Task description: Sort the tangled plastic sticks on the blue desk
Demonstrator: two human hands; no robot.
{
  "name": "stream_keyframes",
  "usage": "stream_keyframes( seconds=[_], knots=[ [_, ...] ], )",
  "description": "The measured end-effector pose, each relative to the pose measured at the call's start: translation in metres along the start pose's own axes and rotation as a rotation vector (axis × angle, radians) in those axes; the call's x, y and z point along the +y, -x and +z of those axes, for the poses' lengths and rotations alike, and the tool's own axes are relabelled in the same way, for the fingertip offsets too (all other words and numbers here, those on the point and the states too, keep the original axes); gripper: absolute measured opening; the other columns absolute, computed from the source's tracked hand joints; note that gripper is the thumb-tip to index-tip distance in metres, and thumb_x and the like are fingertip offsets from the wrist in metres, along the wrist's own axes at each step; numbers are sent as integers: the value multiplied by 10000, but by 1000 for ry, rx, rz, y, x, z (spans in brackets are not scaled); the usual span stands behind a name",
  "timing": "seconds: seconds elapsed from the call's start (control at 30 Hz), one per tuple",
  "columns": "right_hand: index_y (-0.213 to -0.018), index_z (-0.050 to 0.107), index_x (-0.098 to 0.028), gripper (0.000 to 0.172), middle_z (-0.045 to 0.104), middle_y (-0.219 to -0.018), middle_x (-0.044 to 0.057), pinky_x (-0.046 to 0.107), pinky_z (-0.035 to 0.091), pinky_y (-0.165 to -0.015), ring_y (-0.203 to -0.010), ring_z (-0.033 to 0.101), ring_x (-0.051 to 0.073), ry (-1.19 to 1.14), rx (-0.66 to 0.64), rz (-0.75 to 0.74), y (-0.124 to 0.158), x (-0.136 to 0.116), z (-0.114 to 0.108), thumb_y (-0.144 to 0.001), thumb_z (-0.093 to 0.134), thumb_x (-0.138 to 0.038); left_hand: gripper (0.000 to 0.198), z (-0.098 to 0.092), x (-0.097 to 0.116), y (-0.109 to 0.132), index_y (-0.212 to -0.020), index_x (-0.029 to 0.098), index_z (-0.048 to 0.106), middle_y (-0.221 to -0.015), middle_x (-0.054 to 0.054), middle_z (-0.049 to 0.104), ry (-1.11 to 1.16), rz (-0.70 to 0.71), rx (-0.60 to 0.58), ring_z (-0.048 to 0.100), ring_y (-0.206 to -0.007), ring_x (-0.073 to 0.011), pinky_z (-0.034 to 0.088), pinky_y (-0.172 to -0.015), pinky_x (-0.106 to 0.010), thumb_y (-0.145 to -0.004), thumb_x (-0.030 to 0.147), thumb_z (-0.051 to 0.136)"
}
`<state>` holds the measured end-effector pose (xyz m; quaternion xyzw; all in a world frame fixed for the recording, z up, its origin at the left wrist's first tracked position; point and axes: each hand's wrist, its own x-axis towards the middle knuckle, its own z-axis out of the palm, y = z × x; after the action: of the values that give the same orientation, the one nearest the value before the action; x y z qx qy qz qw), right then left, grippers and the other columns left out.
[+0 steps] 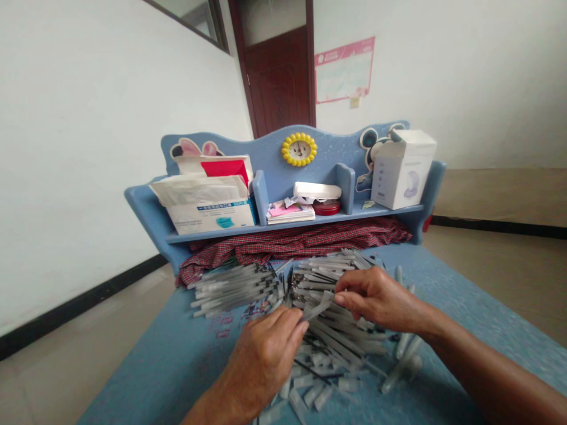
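A translucent grey pen (317, 308) spans the gap between my hands, tilted up to the right. Its lower end is closed in the fingers of my left hand (268, 348). The thumb and forefinger of my right hand (376, 298) pinch the upper end, where a clear pen cap (328, 296) seems to sit. Beneath both hands spreads a loose heap of pen barrels (334, 339). Loose clear caps (313, 394) lie scattered at the near side. To the left, several pens (234, 289) with dark tips lie side by side in a stack.
The blue table (146, 354) has a raised shelf (217, 235) at its back. On it stand a mask box (212, 218), papers (290, 213), a red round tin (326, 208) and a white carton (403, 171). A checked cloth (301, 239) lies bunched below the shelf.
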<state>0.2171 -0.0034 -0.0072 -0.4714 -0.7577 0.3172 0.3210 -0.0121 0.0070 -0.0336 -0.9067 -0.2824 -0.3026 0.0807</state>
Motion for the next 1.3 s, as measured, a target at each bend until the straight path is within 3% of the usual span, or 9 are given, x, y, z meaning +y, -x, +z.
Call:
stream_keyframes(
  seconds=[0.23, 0.43, 0.53, 0.67, 0.77, 0.83, 1.0, 1.17, 1.3],
  knots=[
    [-688, 536, -147, 192, 568, -512, -18, 157, 340, -415, -424, 455, 60, -159, 12, 54, -2, 3, 7, -818, 478, -276, 144, -3, 0, -1, -870, 159, 571, -717, -33, 631, 4, 6, -36, 611, -657, -141, 484, -636, -237, -864, 194, 432],
    [-644, 473, -159, 254, 577, -451, -7, 169, 292, -344, -336, 449, 66, -331, 363, 149, -13, 31, -27, -779, 512, -372, 210, -16, -36, -2, -830, 156, 605, -737, -49, 649, -78, -160, -57, 618, -677, -156, 463, -636, -245, -862, 248, 420],
    [-624, 459, -166, 248, 574, -436, -7, 172, 269, -326, -316, 443, 69, -310, 429, 218, -18, 47, -33, -759, 515, -366, 227, -21, -52, -1, -792, 160, 618, -722, -47, 650, -84, -326, -78, 614, -683, -172, 455, -647, -269, -844, 290, 439],
    [-621, 493, -159, 195, 541, -399, -28, 171, 275, -327, -301, 421, 69, -144, 294, 292, -20, 54, -30, -750, 484, -306, 201, -21, -48, -5, -808, 168, 612, -612, -3, 612, 232, -614, -25, 581, -570, -148, 439, -548, -247, -808, 326, 487],
    [-591, 501, -156, 219, 504, -373, -38, 175, 297, -345, -305, 418, 71, 20, 156, 308, -17, 52, -32, -750, 473, -303, 186, -23, -35, -12, -857, 156, 586, -633, 2, 619, 712, -835, 89, 560, -513, -123, 437, -476, -222, -774, 317, 544],
    [-570, 496, -157, 257, 486, -372, -39, 176, 297, -355, -321, 421, 72, 127, 149, 301, -15, 48, -35, -763, 464, -324, 181, -26, -27, -16, -862, 144, 577, -735, -25, 646, 1039, -900, 152, 597, -588, -127, 479, -532, -231, -757, 291, 584],
    [-625, 562, -142, 306, 505, -455, -25, 181, 312, -421, -422, 443, 76, 221, 230, 105, -8, 24, -22, -814, 449, -353, 145, -30, -14, -20, -887, 143, 572, -921, -68, 667, 1521, -910, 293, 637, -860, -177, 503, -795, -327, -757, 197, 609],
    [-786, 607, -148, 298, 503, -583, -28, 183, 319, -487, -531, 432, 78, 29, -2, -117, 9, -14, 16, -843, 463, -402, 117, -26, 2, -21, -901, 148, 548, -994, -86, 669, 1705, -878, 313, 619, -964, -195, 464, -897, -366, -784, 139, 562],
    [-745, 557, -142, 335, 475, -585, -30, 179, 307, -481, -516, 402, 68, -132, -142, -142, 15, -27, 38, -859, 439, -434, 122, -24, 18, -20, -927, 162, 547, -1040, -83, 660, 1769, -832, 273, 598, -1015, -194, 445, -930, -362, -808, 142, 527]
  ],
)
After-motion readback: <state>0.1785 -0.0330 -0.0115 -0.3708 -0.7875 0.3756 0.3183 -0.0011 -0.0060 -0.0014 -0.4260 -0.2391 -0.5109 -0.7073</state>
